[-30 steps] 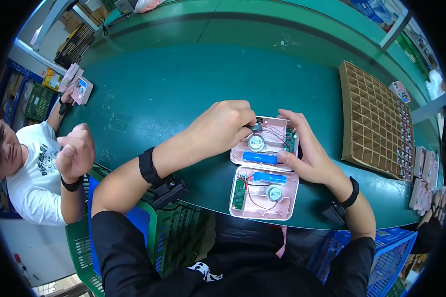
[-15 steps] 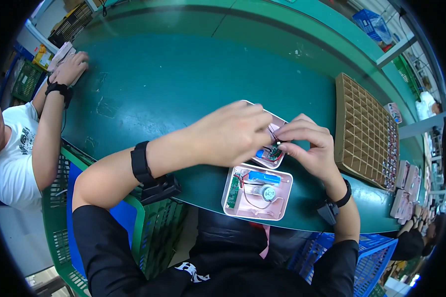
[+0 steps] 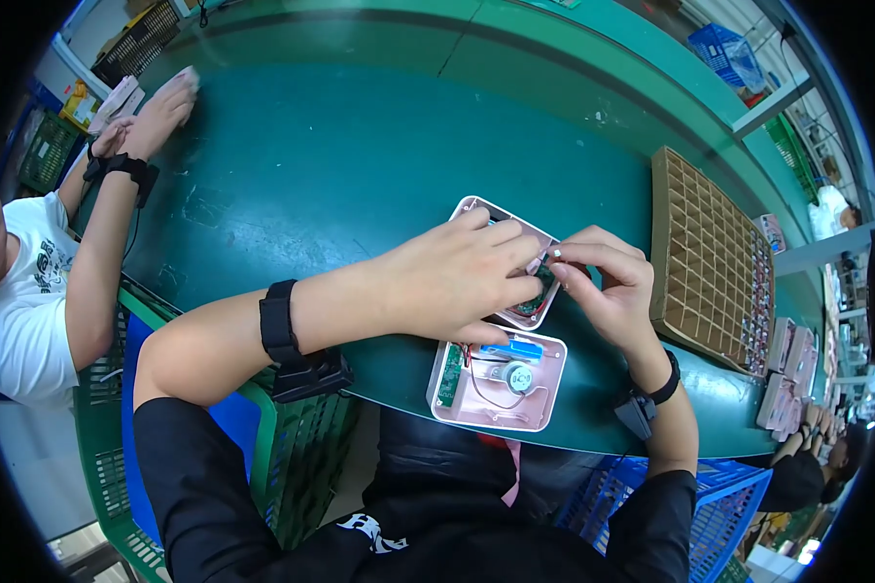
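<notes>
Two shallow pink plastic cases lie one behind the other. The near case (image 3: pixel 441 396) holds a blue battery (image 3: pixel 521 350), a green circuit board (image 3: pixel 449 377), a round metallic part (image 3: pixel 517 376) and thin wires. My left hand (image 3: pixel 467 275) spreads over the far case (image 3: pixel 541 317), palm down with fingers apart, covering much of its inside; its thumb reaches over the near case's far edge. At the far case's right rim, my right hand (image 3: pixel 608 282) pinches a small white connector (image 3: pixel 557 254) between thumb and index finger. Part of a green board shows beneath my left fingers.
A divided cardboard tray (image 3: pixel 710 262) stands at the right, with stacked pink cases (image 3: pixel 786 374) beyond it. A co-worker's hands (image 3: pixel 156 117) are at the far left. Below the table edge are a green crate (image 3: pixel 306 476) and a blue basket (image 3: pixel 690 510).
My left hand has gone from bunched fingers by the wires to spread over the far case. My right hand keeps its pinch near the rim. The co-worker's hand has moved up and right.
</notes>
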Tool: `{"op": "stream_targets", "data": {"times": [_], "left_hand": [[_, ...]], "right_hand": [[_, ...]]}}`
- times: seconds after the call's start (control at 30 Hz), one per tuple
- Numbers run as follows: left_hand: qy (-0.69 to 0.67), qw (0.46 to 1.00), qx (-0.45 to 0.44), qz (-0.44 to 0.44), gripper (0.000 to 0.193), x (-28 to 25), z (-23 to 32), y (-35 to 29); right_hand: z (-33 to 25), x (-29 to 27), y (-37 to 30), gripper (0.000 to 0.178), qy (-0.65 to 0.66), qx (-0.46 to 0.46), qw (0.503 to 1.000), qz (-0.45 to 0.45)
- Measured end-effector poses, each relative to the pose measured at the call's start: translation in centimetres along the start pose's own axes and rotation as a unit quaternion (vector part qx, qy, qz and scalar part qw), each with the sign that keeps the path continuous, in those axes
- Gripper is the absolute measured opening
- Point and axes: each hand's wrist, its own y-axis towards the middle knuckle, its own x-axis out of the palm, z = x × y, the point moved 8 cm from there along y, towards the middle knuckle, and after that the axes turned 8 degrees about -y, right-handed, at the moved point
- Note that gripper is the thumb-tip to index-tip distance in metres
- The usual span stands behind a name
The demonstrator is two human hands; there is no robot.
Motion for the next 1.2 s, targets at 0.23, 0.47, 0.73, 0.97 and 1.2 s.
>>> {"op": "stream_targets", "data": {"times": [0.23, 0.47, 0.73, 0.97, 1.2], "left_hand": [[-0.015, 1.000, 0.000, -0.024, 0.034, 0.0, -0.5, -0.3], [-0.005, 0.998, -0.006, -0.057, 0.028, 0.1, -1.3, -1.0], [-0.102, 0.989, -0.018, 0.106, 0.021, -2.4, -2.2, -0.9], [-0.028, 0.989, 0.018, 0.143, 0.017, -2.8, -1.5, -0.8], [-0.026, 0.980, 0.032, 0.192, 0.015, -2.9, -1.3, -1.2]], "right_hand": [[-0.4, -0.1, 0.1, 0.022, -0.080, -0.054, 0.995, -0.001], [-1.4, 0.4, 2.2, 0.024, -0.099, -0.072, 0.987, -0.104], [-2.5, 1.1, 3.5, 0.015, -0.110, -0.059, 0.979, -0.163], [-1.7, 1.5, 3.4, 0.008, -0.146, -0.063, 0.975, -0.156], [-1.7, 1.3, 3.2, 0.008, -0.127, -0.044, 0.981, -0.140]]}}
